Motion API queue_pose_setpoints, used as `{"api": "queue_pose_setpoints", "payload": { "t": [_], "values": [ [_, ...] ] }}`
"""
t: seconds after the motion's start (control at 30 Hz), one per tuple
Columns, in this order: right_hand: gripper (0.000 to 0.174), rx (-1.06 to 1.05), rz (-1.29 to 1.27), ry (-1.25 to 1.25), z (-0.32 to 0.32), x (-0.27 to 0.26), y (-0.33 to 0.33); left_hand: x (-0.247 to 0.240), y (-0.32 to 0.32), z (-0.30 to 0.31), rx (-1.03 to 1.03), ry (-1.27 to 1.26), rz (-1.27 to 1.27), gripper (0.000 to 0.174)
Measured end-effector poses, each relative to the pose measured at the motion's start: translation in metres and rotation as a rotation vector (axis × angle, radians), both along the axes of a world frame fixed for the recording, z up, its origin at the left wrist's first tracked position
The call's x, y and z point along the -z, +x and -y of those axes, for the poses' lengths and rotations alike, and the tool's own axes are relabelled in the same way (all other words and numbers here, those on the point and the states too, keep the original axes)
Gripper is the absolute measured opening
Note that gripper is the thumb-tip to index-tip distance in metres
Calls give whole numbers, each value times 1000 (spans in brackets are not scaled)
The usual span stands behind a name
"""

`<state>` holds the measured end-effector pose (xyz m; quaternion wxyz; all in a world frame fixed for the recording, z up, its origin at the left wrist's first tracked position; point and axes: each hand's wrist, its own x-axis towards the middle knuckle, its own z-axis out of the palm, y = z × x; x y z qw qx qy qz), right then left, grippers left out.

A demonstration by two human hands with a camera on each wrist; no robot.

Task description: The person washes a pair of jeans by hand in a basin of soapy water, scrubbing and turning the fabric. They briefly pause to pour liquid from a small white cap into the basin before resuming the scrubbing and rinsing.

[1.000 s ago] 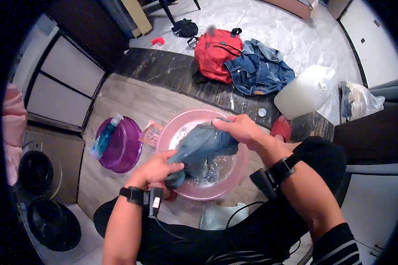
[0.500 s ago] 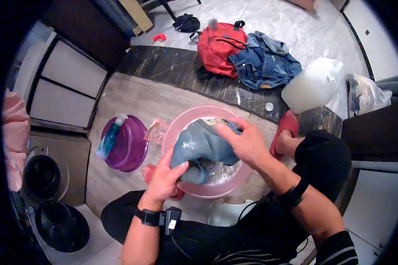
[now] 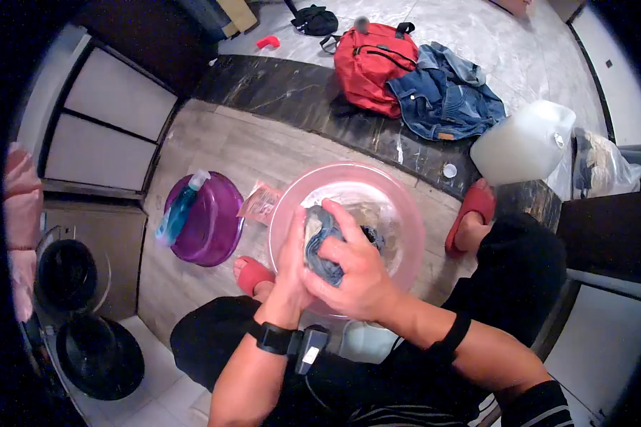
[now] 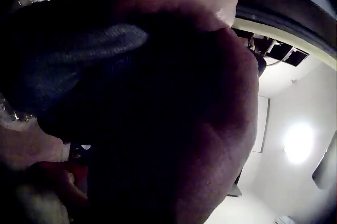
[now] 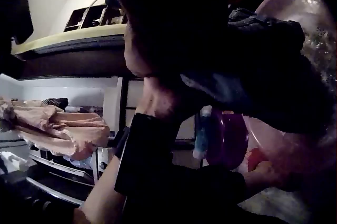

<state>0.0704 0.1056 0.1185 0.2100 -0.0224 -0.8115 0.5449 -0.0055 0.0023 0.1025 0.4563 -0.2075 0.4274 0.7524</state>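
In the head view a wet blue-grey garment (image 3: 324,245) is bunched into a wad over the pink basin (image 3: 414,213). My left hand (image 3: 290,260) holds it from the left. My right hand (image 3: 360,274) grips it from the right, fingers bent over its top. The heels of both hands come together below the wad. Beneath, the basin contains sudsy water (image 3: 338,192), partly hidden by my hands. Dark folds of the garment (image 4: 100,50) lie against the shadowed palm in the left wrist view. In the right wrist view the garment (image 5: 216,90) hangs beside the basin's rim.
A purple basin (image 3: 228,235) with a blue spray bottle (image 3: 181,210) stands left, near a printed packet (image 3: 260,201). A red backpack (image 3: 374,67), a denim jacket (image 3: 445,99) and a white jug (image 3: 523,142) sit on the dark ledge. Red slippers (image 3: 470,213) are on my feet.
The garment was spread between my two hands; now it is bunched into a small wad. My right hand has moved left and down to meet my left hand.
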Motion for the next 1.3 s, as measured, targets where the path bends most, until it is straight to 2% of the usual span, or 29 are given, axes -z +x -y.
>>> {"api": "queue_pose_setpoints", "payload": {
  "t": [0.13,0.23,0.27,0.37,0.4,0.5,0.53,0.57,0.63,0.73,0.77,0.83,0.87,0.93,1.03,1.1,1.17,1.27,1.3],
  "values": [
    [23,171,42,-34,7,4,-12,-4,9,-9,-6,-227,-188,50],
    [23,335,292,-146,6,3,-23,3,12,-12,26,-375,-383,48],
    [25,385,306,-91,4,20,-29,15,12,-9,57,-459,-515,46],
    [27,266,655,-983,-21,41,-41,-6,12,-7,439,-691,-821,44],
    [31,206,649,-1180,-26,40,-39,3,18,-7,179,-383,-531,45],
    [28,131,525,-1117,-29,28,-34,0,13,-3,-63,-63,-116,46],
    [32,234,584,-682,-27,12,-26,-1,7,-1,-69,-52,-85,49],
    [35,131,603,-459,-27,-8,-20,-1,4,-1,-65,-53,-65,50],
    [34,172,113,49,-2,11,-13,-1,0,-1,-55,-55,-27,52],
    [37,231,20,178,10,12,-9,-2,13,-13,-66,-189,-118,49],
    [35,302,190,48,7,11,-14,-2,16,-15,-69,-236,-148,48],
    [30,444,532,-216,-9,9,-33,-3,17,-16,58,-327,-313,46],
    [28,354,593,-557,-19,26,-39,-4,17,-18,126,-370,-399,45],
    [22,116,685,-1144,-37,38,-37,-5,19,-14,125,-252,-348,44],
    [24,174,561,-1135,-31,32,-26,6,13,-3,28,-80,-191,43],
    [24,208,475,-750,-20,21,-17,7,7,-3,-68,-10,-62,43],
    [24,188,381,-325,-6,13,-8,6,6,-2,-39,-68,-73,43],
    [24,232,185,4,8,10,0,5,12,-4,-5,-138,-74,44],
    [23,260,122,109,10,10,0,4,17,-7,21,-227,-185,44]
  ]
}}
